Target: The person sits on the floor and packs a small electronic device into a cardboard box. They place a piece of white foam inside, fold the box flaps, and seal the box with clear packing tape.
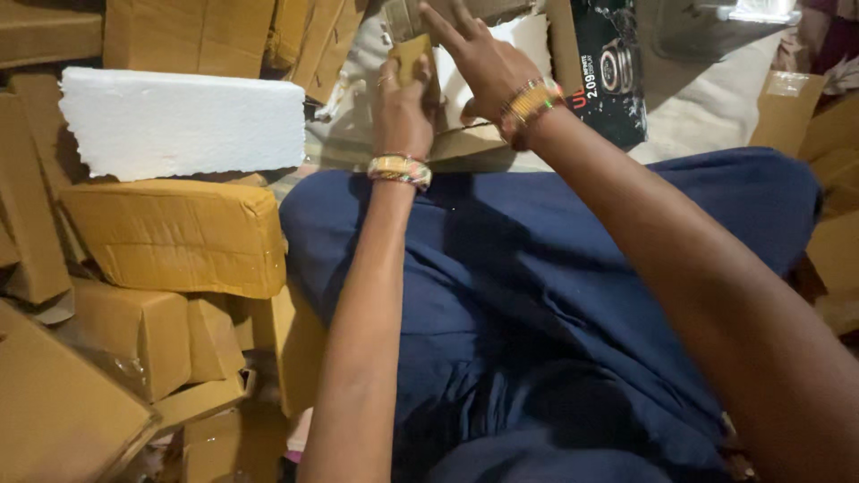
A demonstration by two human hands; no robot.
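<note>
Fingers (398,76) of two hands grip one tape roll (412,49) (four bangles)

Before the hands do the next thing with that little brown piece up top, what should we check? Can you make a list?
1. Left hand has a grip on the small brown piece: ok.
2. Right hand is on the piece: cannot tell; its fingers are spread above it.
3. Whole piece in view: not ok, the frame cuts off its top.
4. White foam block lies apart from both hands: ok.
5. Black printed box sits beside the right wrist, not touching: ok.
</note>
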